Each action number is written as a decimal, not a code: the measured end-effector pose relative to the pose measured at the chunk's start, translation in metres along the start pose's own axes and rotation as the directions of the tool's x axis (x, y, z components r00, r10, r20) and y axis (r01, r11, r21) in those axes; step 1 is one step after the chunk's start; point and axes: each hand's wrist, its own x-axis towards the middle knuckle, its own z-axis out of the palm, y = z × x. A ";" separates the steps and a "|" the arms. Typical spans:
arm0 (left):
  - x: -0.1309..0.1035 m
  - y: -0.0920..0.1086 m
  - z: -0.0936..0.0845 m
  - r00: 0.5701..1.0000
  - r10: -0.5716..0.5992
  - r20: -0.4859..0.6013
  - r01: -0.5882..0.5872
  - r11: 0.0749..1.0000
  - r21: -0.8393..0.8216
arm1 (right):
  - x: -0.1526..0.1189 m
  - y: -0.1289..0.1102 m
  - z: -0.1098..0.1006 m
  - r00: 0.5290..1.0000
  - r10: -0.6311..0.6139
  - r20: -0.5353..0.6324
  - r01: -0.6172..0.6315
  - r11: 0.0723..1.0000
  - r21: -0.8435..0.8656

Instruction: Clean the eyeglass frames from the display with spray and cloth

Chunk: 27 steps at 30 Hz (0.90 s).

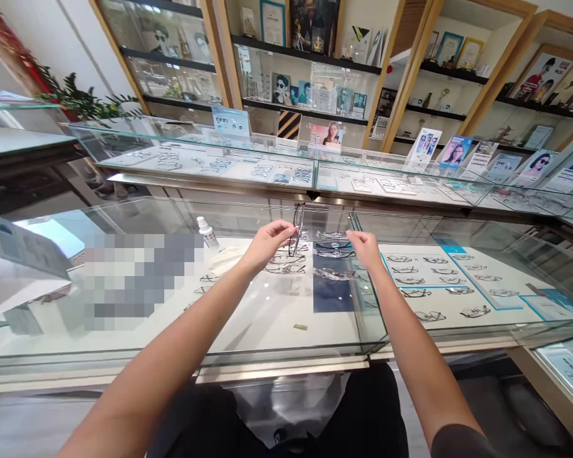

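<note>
Over the glass showcase, my left hand pinches a pair of dark-framed eyeglasses held on end, seen nearly edge-on. Below and beside it lie several thin-framed eyeglasses on the white base. My right hand has its fingers pressed together at the right end of a row of dark eyeglasses, close to the upright glass divider. What those fingertips hold, if anything, is too small to make out. A dark blue mat lies under that row.
A white bottle stands left of my left hand, near a pale cloth. More eyeglasses sit in the right section. A small gold-coloured strip lies near the front. Behind runs another display case with upright cards.
</note>
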 end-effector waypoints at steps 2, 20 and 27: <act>-0.004 -0.003 -0.011 0.999 0.006 -0.034 -0.008 0.998 -0.054 | -0.002 -0.023 0.029 0.988 -0.023 0.154 0.010 0.996 0.086; -0.010 -0.022 -0.020 0.998 0.037 -0.057 -0.045 0.989 -0.140 | -0.007 -0.040 0.112 0.939 0.004 0.344 -0.130 0.930 0.343; -0.013 -0.022 -0.013 0.996 0.041 -0.078 -0.052 0.988 -0.143 | -0.012 -0.048 0.120 0.969 -0.085 0.233 -0.024 0.903 0.430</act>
